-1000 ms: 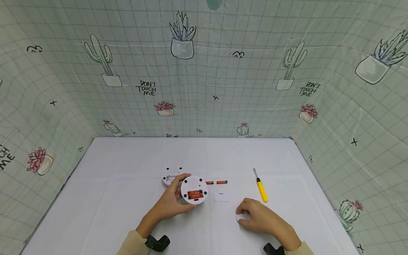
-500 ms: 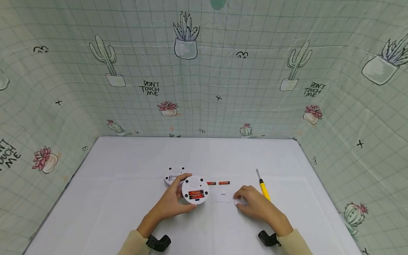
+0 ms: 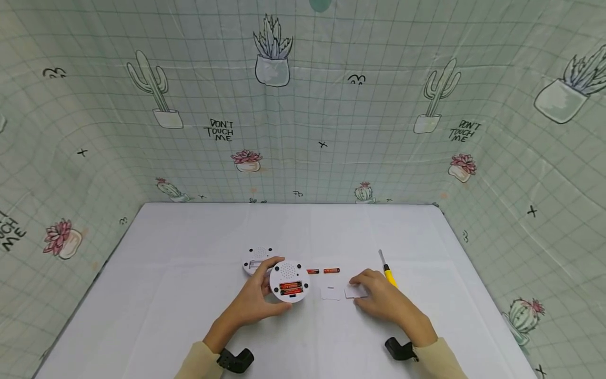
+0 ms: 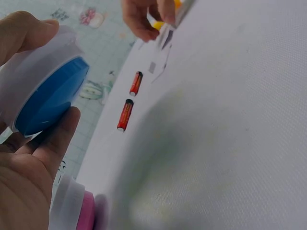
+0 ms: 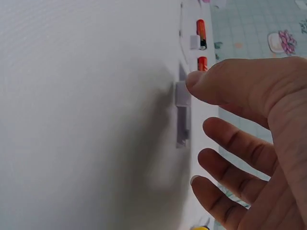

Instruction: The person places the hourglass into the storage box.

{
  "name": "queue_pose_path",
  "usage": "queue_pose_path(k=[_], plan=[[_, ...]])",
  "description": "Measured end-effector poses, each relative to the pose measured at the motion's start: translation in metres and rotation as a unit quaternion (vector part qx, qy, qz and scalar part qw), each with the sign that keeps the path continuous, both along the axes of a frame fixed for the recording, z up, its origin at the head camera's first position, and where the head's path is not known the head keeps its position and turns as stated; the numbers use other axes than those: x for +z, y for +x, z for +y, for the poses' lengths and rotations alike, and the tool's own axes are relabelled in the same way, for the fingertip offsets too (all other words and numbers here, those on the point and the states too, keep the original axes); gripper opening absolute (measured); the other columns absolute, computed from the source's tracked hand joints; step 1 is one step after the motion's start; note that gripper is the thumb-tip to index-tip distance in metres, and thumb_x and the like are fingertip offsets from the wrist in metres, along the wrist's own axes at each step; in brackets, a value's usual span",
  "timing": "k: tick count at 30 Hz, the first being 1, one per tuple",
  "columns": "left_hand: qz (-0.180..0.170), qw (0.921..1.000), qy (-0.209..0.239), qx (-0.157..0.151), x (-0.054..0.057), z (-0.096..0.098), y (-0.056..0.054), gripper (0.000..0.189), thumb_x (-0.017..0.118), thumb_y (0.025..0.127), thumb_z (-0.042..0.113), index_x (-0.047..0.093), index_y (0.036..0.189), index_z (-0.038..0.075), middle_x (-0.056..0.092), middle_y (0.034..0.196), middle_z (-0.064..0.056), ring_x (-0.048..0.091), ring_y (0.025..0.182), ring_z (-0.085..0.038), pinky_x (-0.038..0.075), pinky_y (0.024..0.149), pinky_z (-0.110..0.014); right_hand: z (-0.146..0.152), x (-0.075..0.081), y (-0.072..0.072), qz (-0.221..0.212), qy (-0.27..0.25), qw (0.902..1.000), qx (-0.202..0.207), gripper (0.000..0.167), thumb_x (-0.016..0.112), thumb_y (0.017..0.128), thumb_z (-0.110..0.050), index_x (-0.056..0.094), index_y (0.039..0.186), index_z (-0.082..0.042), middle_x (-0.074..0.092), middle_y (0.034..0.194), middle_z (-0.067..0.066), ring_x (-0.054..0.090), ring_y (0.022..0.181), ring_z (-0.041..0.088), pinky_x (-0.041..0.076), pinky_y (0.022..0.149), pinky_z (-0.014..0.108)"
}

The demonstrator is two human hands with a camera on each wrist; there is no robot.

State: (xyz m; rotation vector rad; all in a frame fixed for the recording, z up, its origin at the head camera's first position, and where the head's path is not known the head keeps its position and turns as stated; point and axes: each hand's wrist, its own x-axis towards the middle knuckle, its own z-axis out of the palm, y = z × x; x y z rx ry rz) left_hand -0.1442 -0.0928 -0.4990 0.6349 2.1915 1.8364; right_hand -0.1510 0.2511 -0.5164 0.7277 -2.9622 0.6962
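My left hand point(image 3: 253, 301) holds up a round white sound button point(image 3: 288, 271), thumb and fingers round its rim. Its underside faces the head camera, showing speaker holes and two red batteries point(image 3: 291, 288) in the uncovered compartment; the left wrist view shows its blue top point(image 4: 53, 98). Thumb and fingers of my right hand point(image 3: 385, 301) pinch a small white battery cover point(image 3: 352, 292) close over the table. A similar white cover point(image 3: 330, 293) lies flat just left of it. Part of the pinching grip is hidden behind the thumb in the right wrist view.
A second round button point(image 3: 258, 253), pink-topped in the left wrist view, lies behind my left hand with its compartment showing. Two loose red batteries point(image 3: 331, 270) lie in a row past the covers. A yellow-handled screwdriver point(image 3: 389, 276) lies beyond my right hand, partly hidden by it.
My right hand has moved forward and slightly left with its cover, coming next to the cover on the table. My left hand and the button it holds have stayed almost still.
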Motion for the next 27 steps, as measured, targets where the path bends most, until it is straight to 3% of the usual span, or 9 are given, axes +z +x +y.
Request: queue_pose_path(k=[7, 13, 16, 20, 27], plan=[[0.005, 0.9999, 0.012, 0.002, -0.002, 0.001, 0.000, 0.099, 0.088, 0.076, 0.001, 0.030, 0.156, 0.011, 0.048, 0.151, -0.021, 0.060, 0.131, -0.027, 0.055, 0.101, -0.024, 0.012, 0.008, 0.003, -0.010, -0.041, 0.9979, -0.048, 0.029, 0.077, 0.090, -0.014, 0.072, 0.118, -0.008, 0.069, 0.117, 0.003, 0.065, 0.114, 0.028, 0.055, 0.098, 0.050], [0.004, 0.9984, 0.056, -0.008, 0.002, 0.002, 0.001, 0.099, 0.086, 0.076, -0.004, 0.029, 0.156, 0.009, 0.041, 0.155, -0.020, 0.055, 0.134, -0.017, 0.053, 0.103, -0.024, 0.025, 0.011, 0.002, 0.036, -0.080, 0.9905, -0.106, 0.031, 0.076, 0.091, -0.012, 0.070, 0.119, 0.000, 0.071, 0.117, 0.013, 0.067, 0.113, 0.035, 0.056, 0.096, 0.053], [0.009, 0.9979, 0.063, -0.005, 0.004, 0.002, 0.001, 0.100, 0.085, 0.075, -0.006, 0.028, 0.156, 0.008, 0.039, 0.156, -0.019, 0.053, 0.135, -0.010, 0.051, 0.104, -0.023, 0.030, 0.009, 0.001, 0.057, -0.095, 0.9841, -0.138, 0.032, 0.076, 0.091, -0.012, 0.070, 0.119, 0.001, 0.071, 0.117, 0.017, 0.067, 0.113, 0.038, 0.055, 0.097, 0.057], [0.016, 0.9978, 0.065, 0.000, 0.007, 0.002, 0.003, 0.101, 0.084, 0.077, -0.006, 0.026, 0.158, 0.009, 0.037, 0.157, -0.019, 0.051, 0.137, -0.010, 0.050, 0.105, -0.023, 0.036, 0.005, 0.000, 0.061, -0.112, 0.9741, -0.187, 0.035, 0.075, 0.092, -0.014, 0.069, 0.122, 0.003, 0.069, 0.121, 0.022, 0.064, 0.116, 0.043, 0.053, 0.098, 0.061], [0.011, 0.9949, 0.100, -0.004, 0.010, 0.000, 0.004, 0.102, 0.076, 0.080, -0.012, 0.021, 0.162, 0.015, 0.030, 0.159, -0.023, 0.050, 0.135, -0.008, 0.054, 0.102, -0.025, 0.044, -0.003, 0.003, 0.005, -0.125, 0.9522, -0.278, 0.044, 0.072, 0.094, -0.021, 0.065, 0.128, 0.005, 0.065, 0.127, 0.027, 0.063, 0.111, 0.043, 0.055, 0.090, 0.056]])
